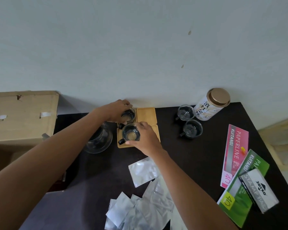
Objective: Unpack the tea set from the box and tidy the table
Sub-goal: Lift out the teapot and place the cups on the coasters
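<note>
Several square bamboo coasters (146,114) lie side by side at the back of the dark table (198,156). My left hand (114,112) grips a glass cup with a black handle (128,115) standing on the far left coaster. My right hand (145,138) holds a second glass cup (130,134) on the near left coaster. Two more glass cups (185,112) (192,128) stand on the bare table to the right. A glass teapot (99,140) sits left of the coasters, partly behind my left forearm. The open cardboard box (22,117) stands at the far left.
A white tea canister with a gold lid (211,104) stands at the back right. Several silver foil packets (143,201) lie at the near edge. A pink receipt book (234,153), a green one (239,193) and a stamp pad box (258,190) lie at the right.
</note>
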